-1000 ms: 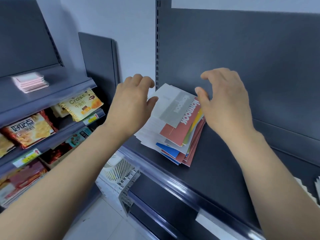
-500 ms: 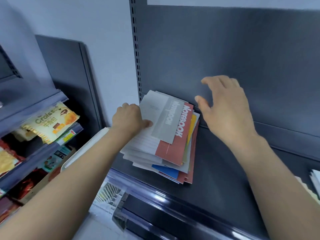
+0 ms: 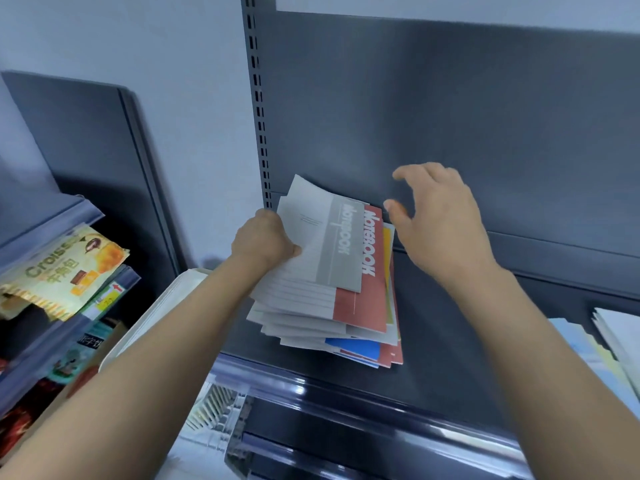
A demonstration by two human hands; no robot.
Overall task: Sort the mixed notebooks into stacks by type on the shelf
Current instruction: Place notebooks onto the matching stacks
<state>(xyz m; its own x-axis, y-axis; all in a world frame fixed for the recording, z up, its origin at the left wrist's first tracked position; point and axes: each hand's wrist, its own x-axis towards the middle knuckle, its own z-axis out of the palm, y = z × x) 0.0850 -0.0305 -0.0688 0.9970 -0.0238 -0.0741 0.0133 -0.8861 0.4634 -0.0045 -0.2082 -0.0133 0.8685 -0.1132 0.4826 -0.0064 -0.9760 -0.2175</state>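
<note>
So the notebooks (image 3: 346,306) are one messy fanned pile at the left end of the dark shelf (image 3: 450,358), pushed up close to the back panel (image 3: 485,116). On top is a grey-white one (image 3: 322,237) with "Notebook" down a grey band. Under it is a red one (image 3: 372,271) with the same word in white, and blue and yellow covers peek out lower down.

The left hand (image 3: 265,242) grips the pile's left edge, thumb on top of the grey-white cover. The right hand (image 3: 440,220) hovers spread wide over the far right corner, holding nothing.

Paler stacks (image 3: 616,341) sit at the shelf's right end, well apart from the pile. A slotted upright (image 3: 258,116) runs up just behind the pile. A croissant packet (image 3: 65,271) hangs off the left shelving, and a white basket (image 3: 218,403) sits below.

Compared with half a second back, the left thumb has slid further onto the top cover, and that cover's far end looks a bit raised. The right hand has hardly moved.
</note>
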